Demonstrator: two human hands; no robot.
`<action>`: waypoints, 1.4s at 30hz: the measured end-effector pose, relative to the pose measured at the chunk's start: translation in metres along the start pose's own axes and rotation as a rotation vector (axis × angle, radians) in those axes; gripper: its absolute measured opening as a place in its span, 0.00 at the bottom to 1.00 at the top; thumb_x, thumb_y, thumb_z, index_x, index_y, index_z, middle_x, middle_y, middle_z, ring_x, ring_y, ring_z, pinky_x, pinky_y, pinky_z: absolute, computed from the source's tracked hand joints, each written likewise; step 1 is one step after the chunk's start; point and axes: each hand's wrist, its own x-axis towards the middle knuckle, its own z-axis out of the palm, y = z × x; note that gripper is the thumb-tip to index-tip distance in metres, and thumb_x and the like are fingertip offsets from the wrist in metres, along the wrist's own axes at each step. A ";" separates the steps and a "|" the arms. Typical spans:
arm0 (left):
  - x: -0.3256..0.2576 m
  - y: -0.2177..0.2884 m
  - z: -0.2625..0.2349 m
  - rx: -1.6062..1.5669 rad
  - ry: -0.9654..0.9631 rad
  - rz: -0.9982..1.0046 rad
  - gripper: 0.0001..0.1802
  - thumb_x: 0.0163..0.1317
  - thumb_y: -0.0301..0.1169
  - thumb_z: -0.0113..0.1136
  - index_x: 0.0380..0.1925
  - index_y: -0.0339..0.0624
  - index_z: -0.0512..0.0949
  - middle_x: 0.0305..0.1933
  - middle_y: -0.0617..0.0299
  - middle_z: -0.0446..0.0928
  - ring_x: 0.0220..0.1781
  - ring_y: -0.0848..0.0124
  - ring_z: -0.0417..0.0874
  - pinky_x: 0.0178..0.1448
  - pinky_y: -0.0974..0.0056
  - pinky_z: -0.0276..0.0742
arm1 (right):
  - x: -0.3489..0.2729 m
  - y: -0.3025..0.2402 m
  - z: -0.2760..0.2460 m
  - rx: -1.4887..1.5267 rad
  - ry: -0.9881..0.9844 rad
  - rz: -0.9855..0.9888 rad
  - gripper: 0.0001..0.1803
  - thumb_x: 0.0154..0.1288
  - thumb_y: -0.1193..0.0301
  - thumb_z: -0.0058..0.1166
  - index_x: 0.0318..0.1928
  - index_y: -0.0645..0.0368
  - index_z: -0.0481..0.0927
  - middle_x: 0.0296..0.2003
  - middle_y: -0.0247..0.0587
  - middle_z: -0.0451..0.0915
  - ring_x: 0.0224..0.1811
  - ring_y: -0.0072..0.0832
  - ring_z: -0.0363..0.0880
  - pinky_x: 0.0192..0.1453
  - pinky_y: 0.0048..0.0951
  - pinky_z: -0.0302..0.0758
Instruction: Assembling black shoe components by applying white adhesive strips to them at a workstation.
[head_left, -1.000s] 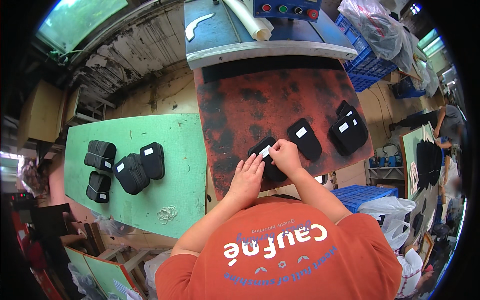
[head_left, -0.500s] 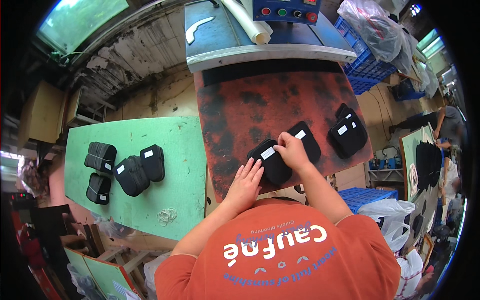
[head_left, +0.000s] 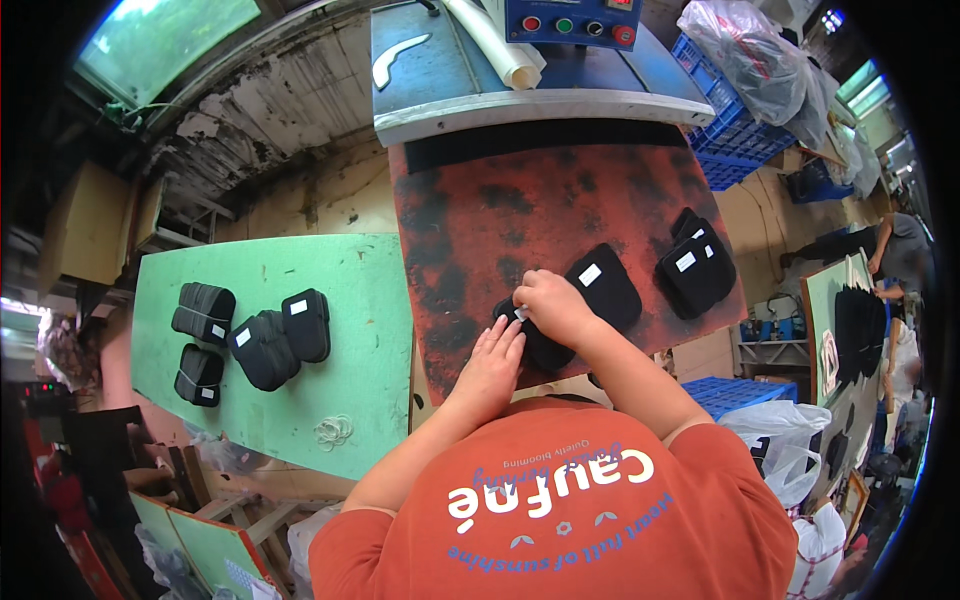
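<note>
Two bundles (head_left: 199, 374) are sitting banded on the green bench (head_left: 365, 390), while on the red bench (head_left: 450, 235) the open left hand (head_left: 487, 368) is touching a stack (head_left: 547, 352), the right hand (head_left: 556, 305), grip unclear, is bunching at its label (head_left: 521, 312), and other stacks (head_left: 611, 290) are showing no bands.

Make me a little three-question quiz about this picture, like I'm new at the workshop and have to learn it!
1. Pick one: what colour is the table that holds the pile of white loops?
A) yellow
B) green
C) purple

2. True or false: the left hand and the right hand are at the same stack of black pieces.

3. Fill in the blank: on the blue control box, the button farthest to the right is ____.

Key: 1. B; 2. True; 3. red.
</note>
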 end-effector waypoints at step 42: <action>0.033 -0.012 -0.024 -0.415 0.449 -0.175 0.12 0.53 0.26 0.62 0.37 0.35 0.76 0.39 0.51 0.76 0.43 0.54 0.76 0.49 0.57 0.72 | -0.029 -0.027 0.020 1.355 0.452 0.590 0.16 0.59 0.78 0.59 0.48 0.63 0.77 0.35 0.32 0.78 0.37 0.17 0.76 0.42 0.19 0.74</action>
